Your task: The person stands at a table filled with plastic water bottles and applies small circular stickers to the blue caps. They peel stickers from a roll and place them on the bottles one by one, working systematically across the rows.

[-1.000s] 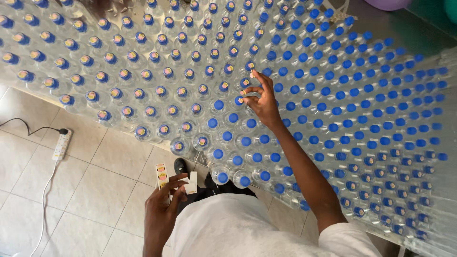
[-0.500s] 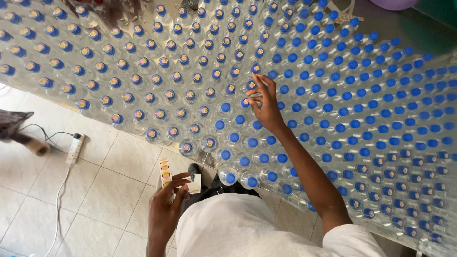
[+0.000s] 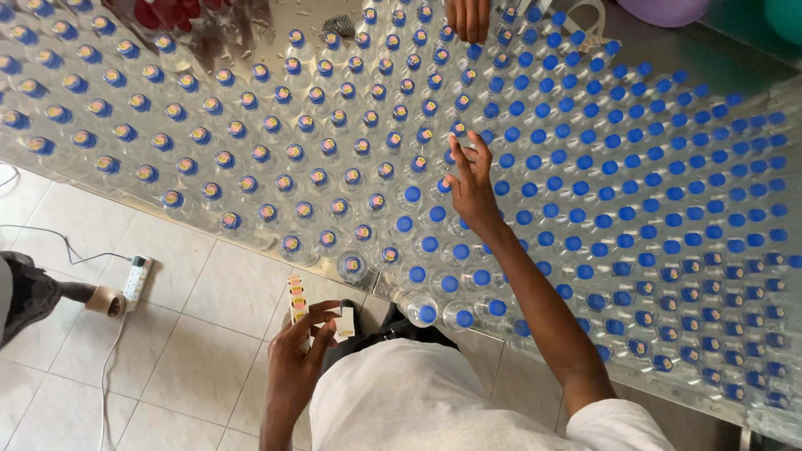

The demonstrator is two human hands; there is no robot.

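— At the fingertips of the right hand (image 3: 473,190), spread apart, what is there?
— Blue bottle caps (image 3: 436,214), touched lightly; small round stickers likely go on light and flimsy.
— And the left hand (image 3: 302,357)?
— Pinched on a sticker strip (image 3: 296,299) over the floor (image 3: 192,334); thin paper, best held by its edges.
— Room?
— Bottles packed tight to the table (image 3: 276,25) edge; another person's hand (image 3: 468,17) opposite.
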